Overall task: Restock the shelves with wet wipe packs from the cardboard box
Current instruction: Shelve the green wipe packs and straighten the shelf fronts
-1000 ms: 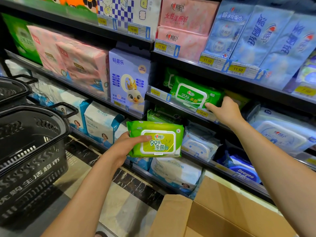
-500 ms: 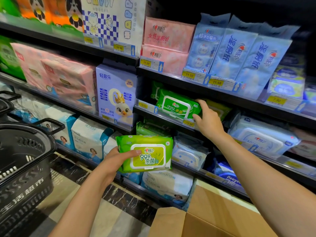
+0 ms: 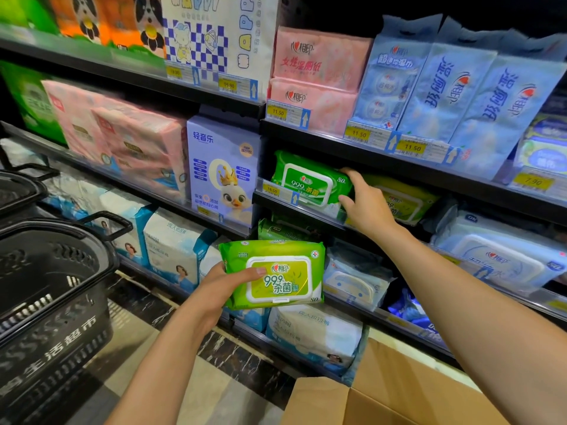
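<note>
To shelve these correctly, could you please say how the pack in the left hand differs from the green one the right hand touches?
The held pack is lime-green; the shelf pack is darker green. The held pack is in the air, gripped by the left hand; the shelf pack rests on the shelf, the right hand gripping its end. Both read 999 and 80.

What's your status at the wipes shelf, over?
Left hand holds light-green wipe pack. Right hand grips dark-green pack on shelf. Yellow-green pack sits close beside it.
</note>
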